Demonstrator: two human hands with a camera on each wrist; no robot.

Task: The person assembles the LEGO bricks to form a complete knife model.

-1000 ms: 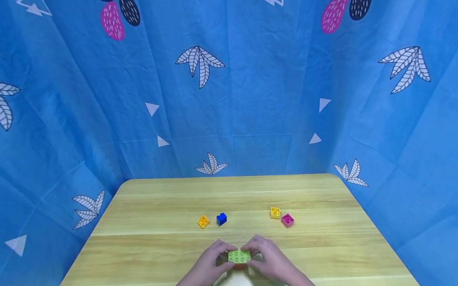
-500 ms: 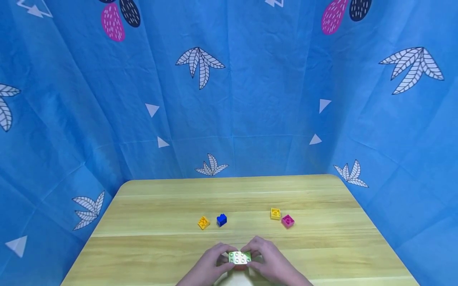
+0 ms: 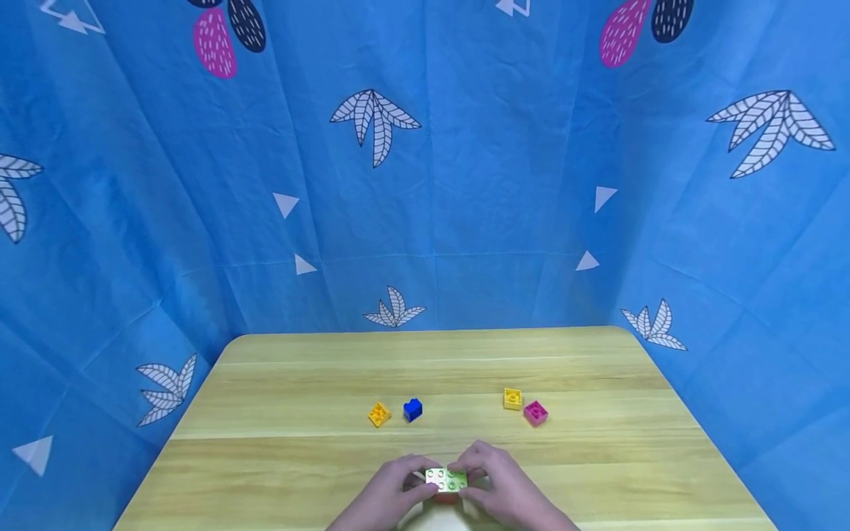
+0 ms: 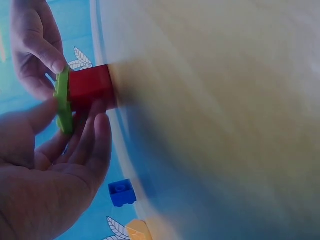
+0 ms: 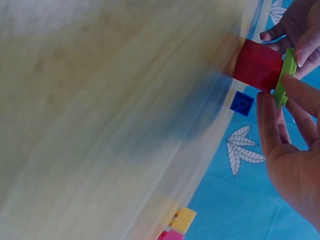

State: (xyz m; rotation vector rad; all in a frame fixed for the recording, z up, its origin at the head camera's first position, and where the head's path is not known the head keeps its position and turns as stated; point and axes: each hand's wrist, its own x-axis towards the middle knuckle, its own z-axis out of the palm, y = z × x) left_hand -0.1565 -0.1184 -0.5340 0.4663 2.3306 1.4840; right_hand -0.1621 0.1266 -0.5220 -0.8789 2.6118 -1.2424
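A flat lime-green building plate (image 3: 453, 479) with studs lies across the top of a red block (image 4: 89, 89), which stands on the table near its front edge. The plate is longer than the block and overhangs its sides. My left hand (image 3: 388, 490) pinches the plate's left end between thumb and fingers. At the other end, my right hand (image 3: 499, 479) pinches it too. In both wrist views the plate meets the block's top, slightly tilted in the left wrist view. Whether it sits fully pressed down, I cannot tell.
Beyond the hands on the wooden table (image 3: 299, 464) lie a small orange brick (image 3: 379, 414) and a blue brick (image 3: 413, 410) on the left. Further right are a yellow brick (image 3: 512, 399) and a magenta brick (image 3: 536, 413). A blue patterned curtain (image 3: 505, 221) hangs around the table.
Both hands keep nearly the same hold on the green plate. The whole head view shifts slightly, and the glare on the plate's studs varies. The loose bricks stay put.
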